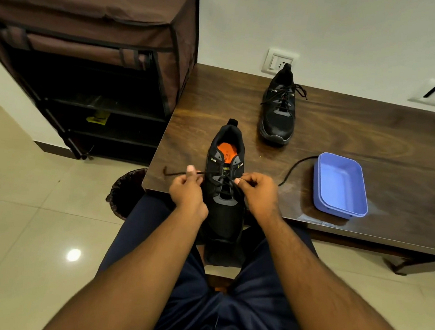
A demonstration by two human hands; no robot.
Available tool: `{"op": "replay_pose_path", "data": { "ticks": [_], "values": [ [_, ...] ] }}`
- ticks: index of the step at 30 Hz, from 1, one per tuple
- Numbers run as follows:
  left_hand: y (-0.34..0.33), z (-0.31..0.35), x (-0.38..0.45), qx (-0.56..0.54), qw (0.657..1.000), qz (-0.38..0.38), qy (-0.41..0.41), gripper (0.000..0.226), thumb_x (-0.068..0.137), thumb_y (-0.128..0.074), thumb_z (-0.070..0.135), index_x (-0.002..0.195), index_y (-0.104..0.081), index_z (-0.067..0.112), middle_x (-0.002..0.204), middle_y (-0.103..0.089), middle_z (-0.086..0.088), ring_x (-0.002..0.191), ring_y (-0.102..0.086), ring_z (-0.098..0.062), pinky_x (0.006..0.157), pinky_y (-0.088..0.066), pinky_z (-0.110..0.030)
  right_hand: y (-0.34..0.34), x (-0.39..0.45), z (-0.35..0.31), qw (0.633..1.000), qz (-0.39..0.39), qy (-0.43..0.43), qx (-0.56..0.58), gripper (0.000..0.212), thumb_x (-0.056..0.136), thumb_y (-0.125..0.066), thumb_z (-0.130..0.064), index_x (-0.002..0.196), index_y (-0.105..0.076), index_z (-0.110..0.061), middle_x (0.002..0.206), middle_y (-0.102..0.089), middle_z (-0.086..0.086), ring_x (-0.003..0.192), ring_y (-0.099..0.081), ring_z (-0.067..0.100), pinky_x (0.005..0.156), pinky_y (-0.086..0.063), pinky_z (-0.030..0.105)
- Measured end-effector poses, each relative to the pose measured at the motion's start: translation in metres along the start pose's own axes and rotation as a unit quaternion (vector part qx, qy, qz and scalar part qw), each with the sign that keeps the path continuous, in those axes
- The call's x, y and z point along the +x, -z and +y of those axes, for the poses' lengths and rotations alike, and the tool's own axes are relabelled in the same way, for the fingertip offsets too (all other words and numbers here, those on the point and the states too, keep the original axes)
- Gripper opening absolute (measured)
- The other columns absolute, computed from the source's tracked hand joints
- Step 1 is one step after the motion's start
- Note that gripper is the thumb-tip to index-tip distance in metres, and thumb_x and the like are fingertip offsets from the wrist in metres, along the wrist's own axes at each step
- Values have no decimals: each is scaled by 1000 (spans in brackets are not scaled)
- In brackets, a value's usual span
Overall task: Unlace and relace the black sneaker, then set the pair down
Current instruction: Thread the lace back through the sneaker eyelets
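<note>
A black sneaker [222, 212] with an orange insole lies at the near edge of the dark wooden table [345, 139], its toe hanging over my lap. My left hand [186, 188] pinches the left end of its black lace [176, 172], which stretches out to the left. My right hand [257, 192] pinches the lace at the eyelets on the shoe's right side; the other lace end trails right across the table. The second black sneaker [279, 112], laced and tied, stands farther back on the table.
A blue plastic tub [340, 186] sits right of the shoe near the table's front edge. A brown fabric shoe rack [88, 61] stands to the left on the tiled floor. A dark wicker bin [126, 191] is under the table's corner. Wall sockets [279, 61] are behind.
</note>
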State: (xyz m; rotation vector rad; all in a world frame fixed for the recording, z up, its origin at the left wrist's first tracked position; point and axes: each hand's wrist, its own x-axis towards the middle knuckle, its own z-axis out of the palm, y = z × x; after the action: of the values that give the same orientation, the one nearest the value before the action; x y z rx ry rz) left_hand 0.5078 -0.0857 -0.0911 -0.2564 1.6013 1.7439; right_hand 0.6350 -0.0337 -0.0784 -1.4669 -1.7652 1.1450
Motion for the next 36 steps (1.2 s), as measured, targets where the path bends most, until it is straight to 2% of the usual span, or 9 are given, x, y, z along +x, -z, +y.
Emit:
{"op": "replay_pose_path", "data": {
  "ticks": [4,6,9,12,18,21,25,29,36],
  "values": [
    [18,-1,18,-159,983,7,88,61,101,-37,51,126,-50,-3,117,-65,-16,89,-69,-21,67,-58,-28,2,5,0,1000,6,-20,0,5,85,-73,-16,81,-73,-12,82,-71,-3,82,-68,13,77,-56,29],
    [18,-5,7,-89,994,-38,57,56,95,-50,53,117,-55,1,108,-65,-11,99,-67,-23,88,-56,-33,2,7,0,1000,-6,-19,-3,1,86,-72,-16,86,-72,-15,84,-70,-4,81,-67,10,78,-56,29],
    [11,-9,-12,43,994,-102,2,35,83,-76,38,94,-68,7,94,-73,-12,93,-71,-25,89,-57,-42,1,8,-3,999,-33,1,15,21,88,-68,-15,109,-70,-15,100,-71,-4,94,-66,9,88,-55,31],
    [0,-6,-19,66,986,-149,-32,31,83,-77,18,112,-70,9,102,-74,-8,98,-70,-20,91,-57,-38,2,7,-8,999,-36,13,20,22,88,-69,-20,109,-72,-16,96,-72,-7,92,-68,8,87,-56,33],
    [-14,-2,-20,44,998,-30,-42,6,89,-70,12,90,-69,7,84,-69,-4,87,-69,-19,71,-55,-25,-5,5,-11,1000,8,12,-19,17,86,-72,-22,97,-76,-9,99,-74,0,86,-65,5,82,-54,26],
    [-4,0,-3,-93,994,53,26,19,100,-53,20,103,-57,2,102,-67,-12,91,-66,-20,68,-53,-25,-3,5,-6,1000,14,10,-12,15,86,-72,-20,94,-76,-9,100,-74,0,93,-66,5,83,-52,22],
    [4,-8,-14,-4,999,-17,-38,26,95,-62,33,103,-58,9,98,-66,-4,89,-64,-13,75,-51,-23,-5,2,-2,1000,18,20,-14,15,86,-72,-20,95,-76,-8,100,-74,1,89,-65,3,85,-53,24],
    [-9,-12,-25,94,984,-118,-98,10,85,-75,13,92,-70,16,95,-73,-4,86,-69,-11,71,-55,-18,-3,1,-6,999,10,27,-37,14,87,-71,-20,91,-76,-8,95,-74,1,83,-64,3,81,-54,24],
    [-11,0,-10,-96,993,63,19,16,101,-51,17,97,-60,4,94,-67,-9,74,-61,-11,61,-49,-19,0,7,-8,999,6,-19,-48,17,88,-69,-22,77,-66,-9,84,-70,3,81,-66,16,74,-55,34]
  ]
}}
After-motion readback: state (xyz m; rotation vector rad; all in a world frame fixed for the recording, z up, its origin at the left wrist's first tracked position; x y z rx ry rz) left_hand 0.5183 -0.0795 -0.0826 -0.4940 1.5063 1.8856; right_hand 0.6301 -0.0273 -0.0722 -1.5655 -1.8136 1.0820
